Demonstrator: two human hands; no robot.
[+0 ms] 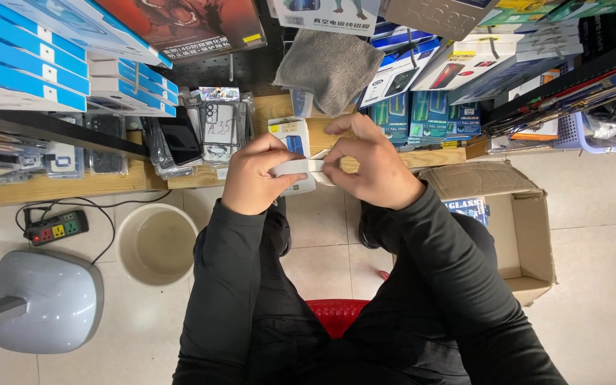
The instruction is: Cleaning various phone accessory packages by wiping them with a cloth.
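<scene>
**Small white box held in both hands**

Between the knees, above the floor, a small white box (301, 168) is pinched at each end: left hand (254, 175) and right hand (366, 162) both clenched on it, steadying it for fingertip work. Beyond, phone cases (201, 132) crowd the wooden bench (58, 187); a cardboard carton (515, 214) sits right.

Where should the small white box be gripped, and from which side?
Probably by its two short ends, one from each side: the small white box lies crosswise, and the left hand and right hand already pinch those ends, leaving its middle bare.
</scene>
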